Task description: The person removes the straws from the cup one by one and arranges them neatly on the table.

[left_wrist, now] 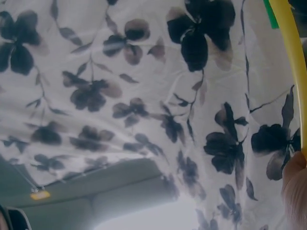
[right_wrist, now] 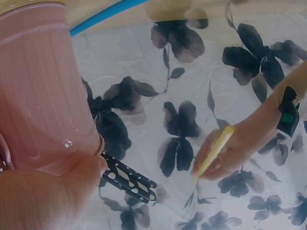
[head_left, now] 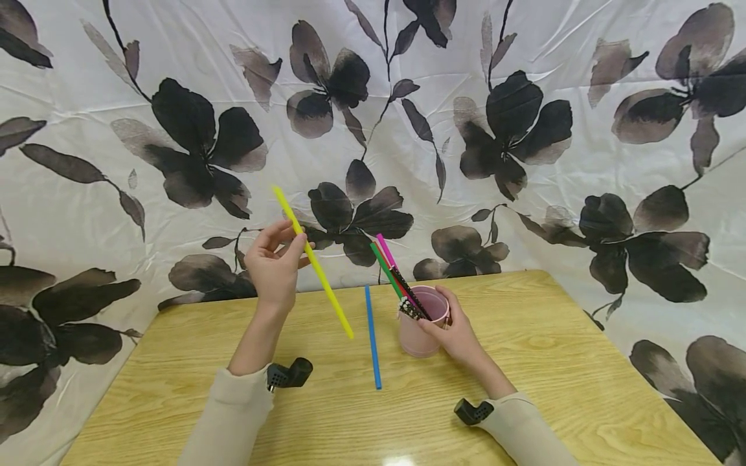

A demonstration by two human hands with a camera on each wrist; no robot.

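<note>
At the table [head_left: 524, 369], left hand [head_left: 276, 265] pinches yellow stick [head_left: 318, 268], right hand [head_left: 460, 330] grips pink cup [head_left: 415, 338]; slack pinch could drop the stick.

The person's left hand [head_left: 274, 262] was raised higher than the right hand [head_left: 457, 330], its thumb [head_left: 296, 248] and fingers bent into a pinch. The left forearm [head_left: 252, 343] rose steeply, leaning a little rightward, bare above its pale left sleeve [head_left: 227, 414]. The right hand was curved in a grip, its thumb stretched leftward. The right forearm [head_left: 494, 377] slanted up and leftward from its pale right sleeve [head_left: 527, 430], and the two hands were well apart.
</note>
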